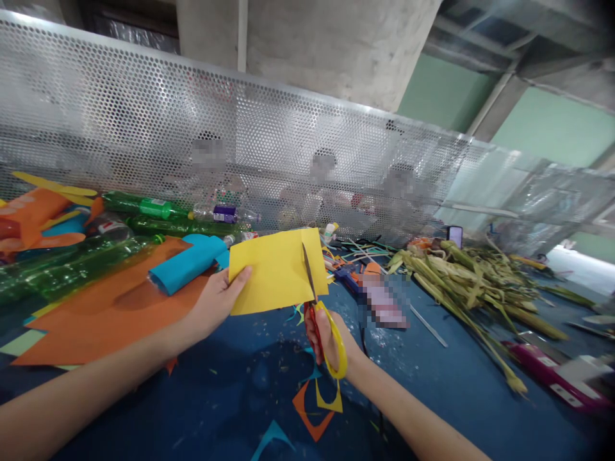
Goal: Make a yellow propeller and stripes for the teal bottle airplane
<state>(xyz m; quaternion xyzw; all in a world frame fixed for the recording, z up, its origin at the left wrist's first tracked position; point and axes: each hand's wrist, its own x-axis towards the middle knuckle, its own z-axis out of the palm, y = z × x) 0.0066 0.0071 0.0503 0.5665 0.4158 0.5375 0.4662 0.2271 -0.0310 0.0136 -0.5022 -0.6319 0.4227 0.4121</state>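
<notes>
Grips yellow paper (269,274) by its left edge in the left hand (221,299), scissors (315,298) in the right hand (327,331), with blades (308,272) across the paper's right side, over the counter (202,400).

A dark blue tabletop (206,410), littered with tiny clippings, carries a stack of coloured paper (100,320) topped by an orange sheet, beside green plastic bottles (81,266). Blue (272,431), orange (315,433) and yellow paper offcuts (331,406) lie near the front edge; dried leafy stalks (456,282), a white strip (429,326) and a magenta object (552,371) lie to the right.
</notes>
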